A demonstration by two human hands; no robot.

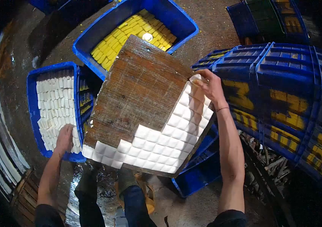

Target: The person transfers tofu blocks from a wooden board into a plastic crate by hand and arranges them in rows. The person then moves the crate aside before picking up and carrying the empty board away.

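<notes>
At the right corner of the one wooden desk (130, 89), a single white block (196, 77) grasped between the thumb and fingers of the right hand (211, 86). Along the lower and right-hand edges of the same desk, several dozen laid blocks (159, 147), also white, set edge to edge in one stepped patch, too tightly packed for an exact count.

To the left, one blue tub (32, 125), well filled with upright white pieces (57, 98) in several close rows, more than countable. Inside this tub, near the lower right end, the left hand (64, 138) down among the pieces, fingers partly hidden; cannot tell whether gripping or released.

Beyond the desk, a second blue tub (180, 22), holding many yellow blocks (123, 36) in slanting rows, with one round white item (147, 37) on top. To the right, stacked blue crates (286, 70) with yellow markings, contents hidden.
</notes>
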